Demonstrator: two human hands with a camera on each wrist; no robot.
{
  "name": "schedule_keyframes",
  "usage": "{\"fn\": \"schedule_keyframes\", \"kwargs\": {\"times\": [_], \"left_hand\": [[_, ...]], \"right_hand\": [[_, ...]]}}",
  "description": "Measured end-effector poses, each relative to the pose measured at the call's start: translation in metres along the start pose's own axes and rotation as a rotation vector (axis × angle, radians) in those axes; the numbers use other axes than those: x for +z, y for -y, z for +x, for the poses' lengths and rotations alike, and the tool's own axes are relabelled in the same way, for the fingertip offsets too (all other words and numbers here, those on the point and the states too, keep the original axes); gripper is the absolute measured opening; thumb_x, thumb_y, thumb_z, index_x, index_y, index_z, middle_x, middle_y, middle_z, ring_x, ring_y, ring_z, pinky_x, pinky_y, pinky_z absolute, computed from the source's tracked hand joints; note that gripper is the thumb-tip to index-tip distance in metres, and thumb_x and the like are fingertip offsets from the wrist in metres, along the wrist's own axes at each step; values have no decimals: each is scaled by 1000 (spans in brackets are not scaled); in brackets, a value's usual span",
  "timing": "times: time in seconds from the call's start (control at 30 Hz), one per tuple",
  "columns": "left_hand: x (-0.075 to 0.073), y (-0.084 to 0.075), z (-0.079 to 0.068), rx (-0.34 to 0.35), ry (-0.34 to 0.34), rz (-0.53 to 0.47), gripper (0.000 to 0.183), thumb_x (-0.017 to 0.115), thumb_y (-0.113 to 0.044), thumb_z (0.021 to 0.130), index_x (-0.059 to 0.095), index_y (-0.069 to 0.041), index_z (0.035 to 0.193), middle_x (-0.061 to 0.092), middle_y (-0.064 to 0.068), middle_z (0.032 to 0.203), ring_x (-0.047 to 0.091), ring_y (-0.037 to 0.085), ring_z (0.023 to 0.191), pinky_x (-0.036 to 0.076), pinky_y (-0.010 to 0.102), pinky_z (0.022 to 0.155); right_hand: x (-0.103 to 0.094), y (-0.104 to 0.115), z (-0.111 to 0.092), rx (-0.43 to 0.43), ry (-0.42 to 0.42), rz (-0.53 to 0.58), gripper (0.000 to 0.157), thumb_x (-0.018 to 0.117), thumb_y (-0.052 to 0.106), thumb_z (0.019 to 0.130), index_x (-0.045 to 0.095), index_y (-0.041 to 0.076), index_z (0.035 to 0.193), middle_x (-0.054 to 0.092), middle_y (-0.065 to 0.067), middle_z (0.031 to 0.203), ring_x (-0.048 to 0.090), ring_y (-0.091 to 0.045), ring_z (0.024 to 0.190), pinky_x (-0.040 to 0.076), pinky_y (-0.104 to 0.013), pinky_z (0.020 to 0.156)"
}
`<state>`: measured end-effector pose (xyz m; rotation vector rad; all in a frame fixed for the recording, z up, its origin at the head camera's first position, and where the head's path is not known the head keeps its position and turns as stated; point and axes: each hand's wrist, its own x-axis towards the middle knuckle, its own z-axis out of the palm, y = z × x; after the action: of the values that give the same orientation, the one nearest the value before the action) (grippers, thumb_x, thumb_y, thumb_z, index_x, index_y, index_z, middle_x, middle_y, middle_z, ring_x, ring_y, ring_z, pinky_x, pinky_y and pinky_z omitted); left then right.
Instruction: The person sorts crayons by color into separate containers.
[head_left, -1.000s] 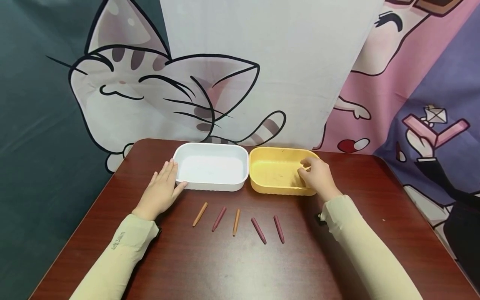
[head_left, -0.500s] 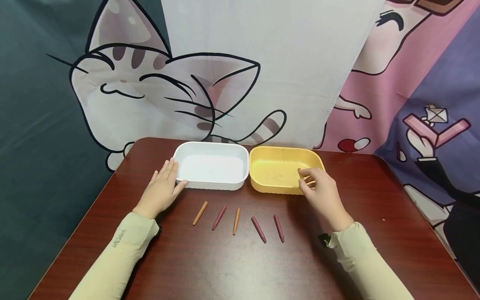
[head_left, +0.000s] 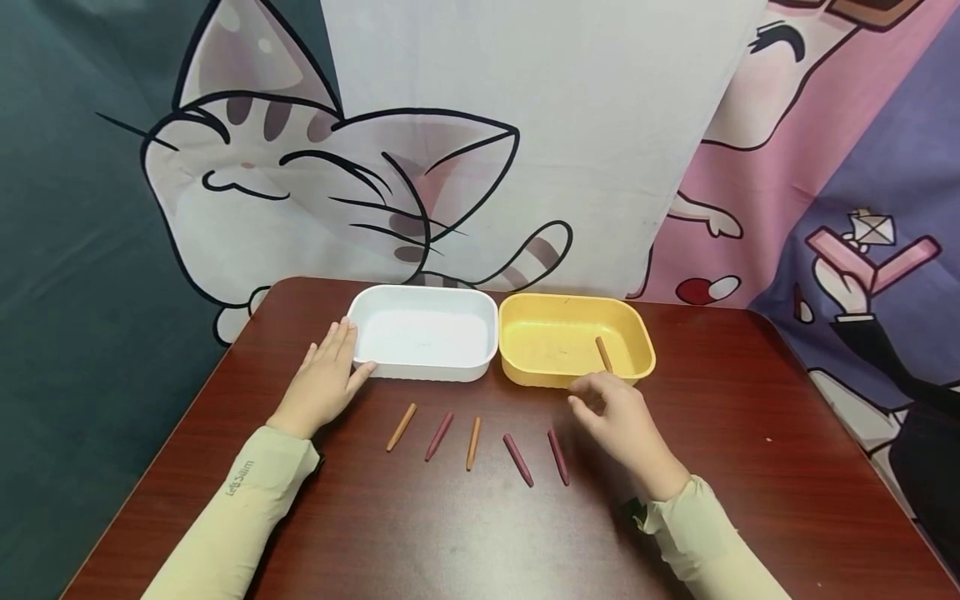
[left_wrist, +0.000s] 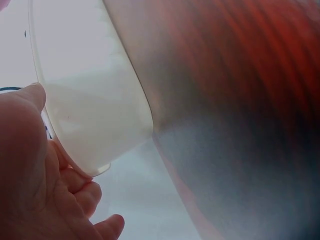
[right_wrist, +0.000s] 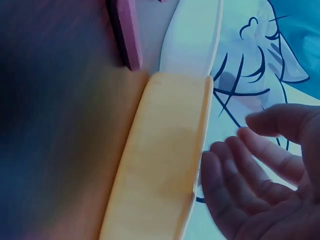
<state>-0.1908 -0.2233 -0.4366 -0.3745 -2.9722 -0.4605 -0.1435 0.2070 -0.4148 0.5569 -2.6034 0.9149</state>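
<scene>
My left hand [head_left: 318, 385] rests against the left side of a white plastic tray [head_left: 423, 373], fingers straight and thumb at the front corner. In the left wrist view the thumb touches the tray's rim. My right hand [head_left: 617, 421] hovers just in front of a yellow tray [head_left: 540, 379], its fingers loosely bent with nothing between them. Inside the yellow tray an orange-brown crayon [head_left: 603, 354] leans near the right end; its lower end is hidden. A purple crayon [head_left: 558, 457] lies on the table, nearest the right hand.
Another purple crayon [head_left: 517, 460], an orange crayon [head_left: 473, 443], a third purple crayon [head_left: 438, 436] and another orange crayon [head_left: 401, 427] lie in a row on the brown table [head_left: 420, 533]. A cat-printed curtain [head_left: 450, 67] hangs behind the trays.
My right hand has let go of the orange-brown crayon in the yellow tray and drawn back toward the table's front. My left hand has stayed in place.
</scene>
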Motion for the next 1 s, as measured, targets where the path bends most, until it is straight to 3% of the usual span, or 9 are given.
{"fn": "schedule_keyframes", "kwargs": {"times": [0.2, 0.33, 0.7, 1.0], "left_hand": [[0, -1, 0, 1, -2, -4, 77, 47, -43, 107, 23, 12, 155, 18, 28, 164, 15, 42, 153, 18, 65, 118], [-1, -2, 1, 3, 0, -5, 77, 47, -43, 107, 23, 11, 156, 19, 28, 164, 15, 42, 153, 18, 65, 118], [0, 0, 0, -2, -3, -11, 77, 47, -43, 107, 22, 11, 156, 17, 28, 164, 13, 42, 153, 18, 66, 118], [0, -1, 0, -4, 1, -6, 78, 48, -43, 107, 22, 12, 156, 17, 29, 164, 14, 43, 153, 18, 66, 118]], "right_hand": [[10, -1, -6, 115, 184, 25, 11, 76, 2, 86, 71, 6, 95, 68, -1, 87, 64, -14, 77, 56, -36, 71], [15, 0, -9, 194, 247, 34, 10, 76, 4, 87, 71, 5, 95, 68, 1, 82, 62, -11, 73, 53, -32, 68], [26, 10, -12, 335, 301, 41, 11, 78, 7, 83, 68, 9, 80, 63, 5, 67, 56, -8, 62, 49, -28, 61], [32, 16, -13, 369, 301, -12, 22, 82, 6, 78, 61, 9, 73, 57, 4, 65, 52, -11, 60, 46, -29, 58]]}}
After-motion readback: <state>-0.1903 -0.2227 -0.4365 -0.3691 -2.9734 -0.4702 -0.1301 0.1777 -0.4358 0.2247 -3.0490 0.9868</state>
